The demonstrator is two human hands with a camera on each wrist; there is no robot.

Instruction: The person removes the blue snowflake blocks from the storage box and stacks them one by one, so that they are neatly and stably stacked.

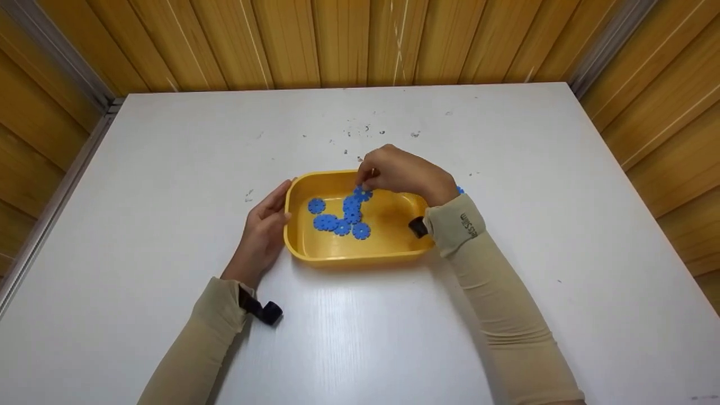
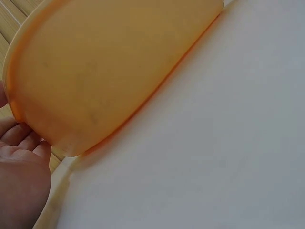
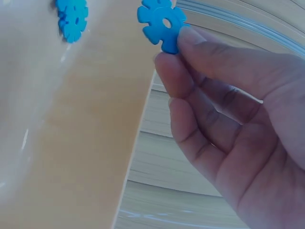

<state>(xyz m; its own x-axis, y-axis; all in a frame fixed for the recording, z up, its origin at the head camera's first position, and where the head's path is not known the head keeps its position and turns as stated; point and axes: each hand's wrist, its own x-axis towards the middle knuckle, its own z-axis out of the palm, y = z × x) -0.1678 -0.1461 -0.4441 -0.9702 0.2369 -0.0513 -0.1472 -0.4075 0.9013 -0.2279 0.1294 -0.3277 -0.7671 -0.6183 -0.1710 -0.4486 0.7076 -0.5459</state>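
Observation:
A yellow plastic tray (image 1: 337, 260) with raised walls sits on the table, several blue snowflake building discs (image 1: 361, 230) lying in its left and middle parts. My left hand (image 1: 264, 230) grips the tray's left end, thumb at the rim and fingers along the outer wall; in the left wrist view the tray's side (image 2: 105, 71) fills the upper left. Over the tray's far side, my right hand (image 1: 402, 171) pinches one blue snowflake disc (image 3: 164, 23) between thumb and index finger. The notches and centre hole of that disc show in the right wrist view.
The white table (image 1: 169, 169) has small dark marks beyond the tray. Part of another blue piece (image 1: 460, 190) shows beside my right wrist, mostly hidden by it. Wood-patterned panels (image 1: 337, 45) stand behind the table and at both sides.

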